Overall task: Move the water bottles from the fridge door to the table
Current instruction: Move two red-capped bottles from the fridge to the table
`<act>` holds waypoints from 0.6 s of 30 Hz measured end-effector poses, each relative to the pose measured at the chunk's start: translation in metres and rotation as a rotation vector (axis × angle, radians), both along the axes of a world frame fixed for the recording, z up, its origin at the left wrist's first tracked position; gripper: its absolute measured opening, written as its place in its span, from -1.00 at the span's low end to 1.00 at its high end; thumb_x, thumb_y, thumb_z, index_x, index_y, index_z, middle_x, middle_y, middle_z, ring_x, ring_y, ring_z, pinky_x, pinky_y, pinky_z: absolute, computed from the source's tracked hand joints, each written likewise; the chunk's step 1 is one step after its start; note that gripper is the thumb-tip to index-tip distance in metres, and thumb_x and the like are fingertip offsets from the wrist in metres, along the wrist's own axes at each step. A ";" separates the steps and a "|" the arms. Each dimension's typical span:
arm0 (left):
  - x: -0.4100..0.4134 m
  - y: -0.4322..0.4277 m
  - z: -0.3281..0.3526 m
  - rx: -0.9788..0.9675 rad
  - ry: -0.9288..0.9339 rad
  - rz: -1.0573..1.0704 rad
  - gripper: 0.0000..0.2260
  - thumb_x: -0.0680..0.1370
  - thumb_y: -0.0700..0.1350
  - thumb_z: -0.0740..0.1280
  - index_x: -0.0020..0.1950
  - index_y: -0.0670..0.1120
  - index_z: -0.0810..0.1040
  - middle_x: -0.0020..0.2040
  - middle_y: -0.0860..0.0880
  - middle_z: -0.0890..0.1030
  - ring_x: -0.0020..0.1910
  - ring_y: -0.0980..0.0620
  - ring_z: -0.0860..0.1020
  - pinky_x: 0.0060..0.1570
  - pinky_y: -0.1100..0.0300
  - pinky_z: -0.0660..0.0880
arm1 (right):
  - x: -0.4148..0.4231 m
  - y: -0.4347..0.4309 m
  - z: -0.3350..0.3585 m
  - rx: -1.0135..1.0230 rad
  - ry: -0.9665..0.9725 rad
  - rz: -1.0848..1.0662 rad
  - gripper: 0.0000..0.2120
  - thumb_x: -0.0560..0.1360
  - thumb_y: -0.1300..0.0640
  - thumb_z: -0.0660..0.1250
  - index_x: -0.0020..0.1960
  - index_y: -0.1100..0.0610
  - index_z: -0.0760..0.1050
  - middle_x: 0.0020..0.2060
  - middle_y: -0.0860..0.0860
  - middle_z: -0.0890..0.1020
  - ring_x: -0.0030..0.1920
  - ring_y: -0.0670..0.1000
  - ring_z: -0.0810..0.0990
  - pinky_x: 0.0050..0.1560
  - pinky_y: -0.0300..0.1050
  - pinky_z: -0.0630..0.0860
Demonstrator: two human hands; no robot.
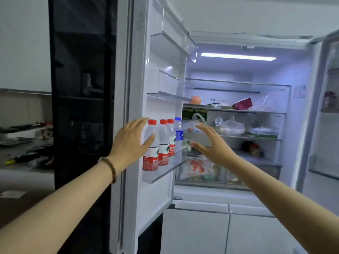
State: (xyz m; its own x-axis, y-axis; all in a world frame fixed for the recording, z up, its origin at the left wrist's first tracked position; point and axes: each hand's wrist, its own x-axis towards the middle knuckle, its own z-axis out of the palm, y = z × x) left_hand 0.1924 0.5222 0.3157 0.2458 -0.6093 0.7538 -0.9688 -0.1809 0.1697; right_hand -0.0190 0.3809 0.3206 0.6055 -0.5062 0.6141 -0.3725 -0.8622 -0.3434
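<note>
Head view: four water bottles [161, 143] stand upright in a row on the fridge door's lower shelf [165, 171], three with red caps and red labels, one blue-capped at the back. The left hand [131, 142], spread wide and empty, is nearest, its thumb touching the front bottle [151, 149]. The right hand [211, 142] hovers open just right of the row, holding nothing.
</note>
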 end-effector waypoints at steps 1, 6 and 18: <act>-0.007 -0.008 0.002 0.001 0.004 0.010 -0.46 0.56 0.16 0.14 0.47 -0.04 0.19 0.46 -0.02 0.29 0.43 -0.02 0.25 0.39 0.06 0.19 | -0.007 -0.009 0.000 0.010 0.002 0.015 -0.38 0.49 -0.09 0.29 0.47 0.01 0.17 0.49 -0.04 0.21 0.45 -0.02 0.25 0.38 -0.13 0.17; -0.017 -0.042 0.019 0.043 -0.010 0.097 -0.45 0.55 0.19 0.12 0.48 -0.01 0.17 0.47 0.00 0.27 0.44 -0.02 0.24 0.37 0.03 0.24 | -0.009 -0.052 0.002 0.113 -0.032 0.152 -0.39 0.49 -0.08 0.28 0.47 0.02 0.18 0.47 -0.04 0.24 0.38 -0.07 0.31 0.29 -0.23 0.18; 0.001 -0.109 0.035 -0.025 0.186 0.100 -0.52 0.57 0.13 0.14 0.45 -0.01 0.22 0.47 0.00 0.28 0.37 -0.03 0.36 0.27 0.12 0.33 | 0.075 -0.125 0.028 0.247 -0.038 0.428 -0.43 0.49 -0.11 0.28 0.44 -0.03 0.24 0.42 0.03 0.35 0.39 0.02 0.35 0.36 0.04 0.36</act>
State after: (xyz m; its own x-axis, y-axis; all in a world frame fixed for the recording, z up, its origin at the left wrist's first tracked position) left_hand 0.1932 0.4136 0.3504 0.4406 -0.5566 0.7043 -0.8977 -0.2684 0.3495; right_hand 0.0563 0.2559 0.3486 0.7705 -0.3498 0.5328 0.0144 -0.8262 -0.5632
